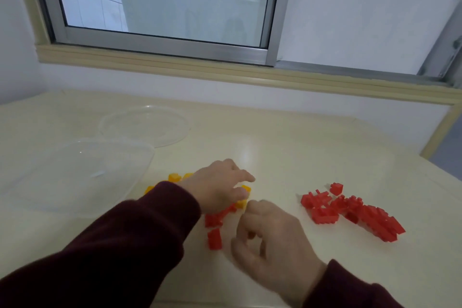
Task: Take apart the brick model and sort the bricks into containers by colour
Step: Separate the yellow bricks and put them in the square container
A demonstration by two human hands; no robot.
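Note:
My left hand (217, 184) reaches over a cluster of yellow bricks (174, 177) in the middle of the table. A yellow brick (246, 189) sits between its forefinger and thumb, pinched there. Just under that hand lie joined red bricks (217, 218) with a yellow one (242, 204) at their end, and a single red brick (214, 239) lies nearer to me. My right hand (270, 240) hovers beside them, fingers curled toward the thumb; whether anything is inside is hidden. A pile of loose red bricks (350, 211) lies to the right.
A large clear plastic container (75, 175) sits at the left, with a round clear one (145, 125) behind it. The cream table (287, 147) ends at a wall under a window, and its right edge drops away at the far right.

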